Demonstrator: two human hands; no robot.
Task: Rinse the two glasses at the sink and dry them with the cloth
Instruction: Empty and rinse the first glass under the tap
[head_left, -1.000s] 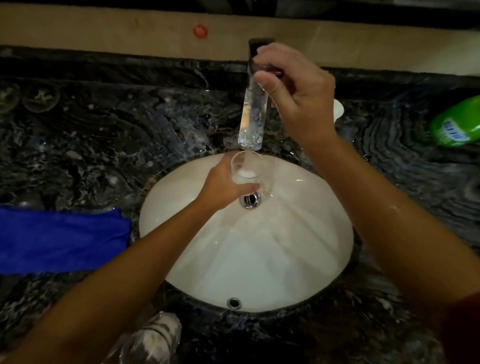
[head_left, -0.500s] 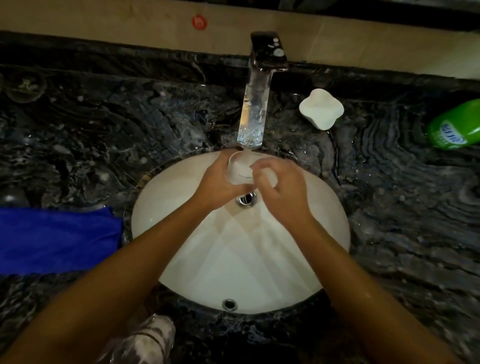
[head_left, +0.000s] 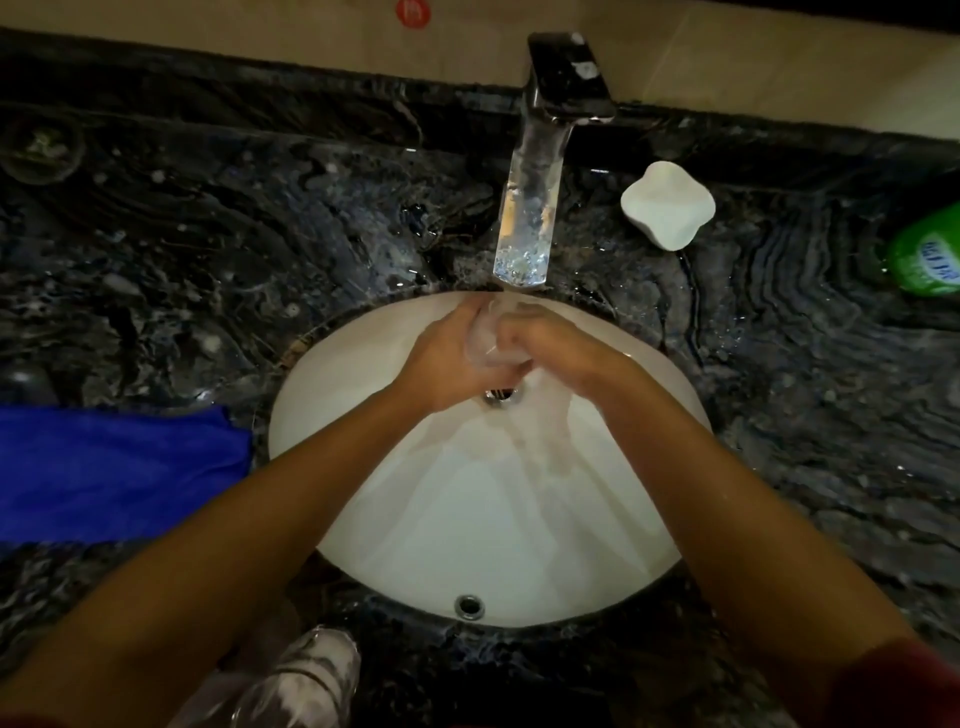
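Note:
A small clear glass (head_left: 485, 338) is held between both hands over the white sink basin (head_left: 493, 519), right under the spout of the tap (head_left: 535, 208), where water runs. My left hand (head_left: 441, 364) grips it from the left. My right hand (head_left: 540, 345) curls round it from the right. Most of the glass is hidden by fingers. A second clear glass (head_left: 306, 680) stands on the counter at the near edge, left of the basin. The blue cloth (head_left: 114, 473) lies flat on the counter at the left.
The dark marble counter (head_left: 234, 260) surrounds the basin. A white soap dish (head_left: 667, 205) sits right of the tap, and a green bottle (head_left: 927, 249) lies at the far right. A round glass object (head_left: 39, 148) sits at the back left. The drain (head_left: 500, 395) lies below the hands.
My right hand left the tap handle and came down to the glass, which my left hand kept under the spout. Both hands now close round the glass.

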